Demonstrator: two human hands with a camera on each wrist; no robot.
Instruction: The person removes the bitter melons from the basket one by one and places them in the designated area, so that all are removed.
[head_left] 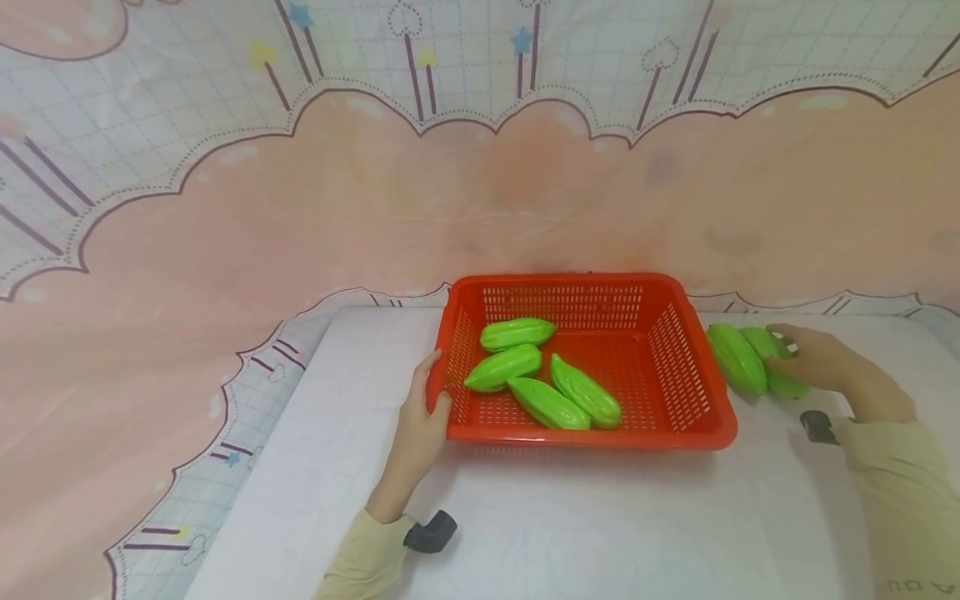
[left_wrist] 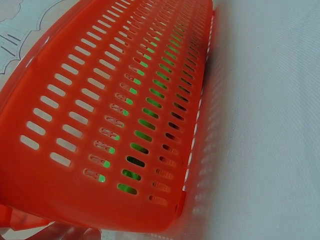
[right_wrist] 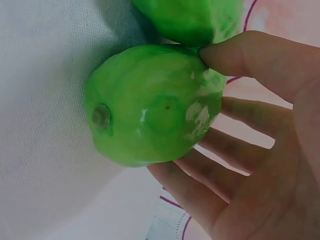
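My left hand [head_left: 420, 421] grips the left rim of a red plastic basket [head_left: 585, 438], thumb inside the near corner. In the left wrist view the basket's slotted wall [left_wrist: 75, 190] fills much of the frame, with green showing through the slots. Several long, ridged green fruits [head_left: 517, 333] lie in the basket's left and middle. Right of the basket, my right hand [head_left: 821, 367] holds a green fruit [right_wrist: 150, 110] with a brown stem nub, thumb on one side and fingers around the other. A second fruit [head_left: 737, 360] lies against it, nearer the basket.
A white table [head_left: 600, 525] lies under everything. Behind it hangs a pink and white patterned cloth [head_left: 525, 200], close to the basket's far side. Black wrist mounts [head_left: 431, 532] sit at both sleeves.
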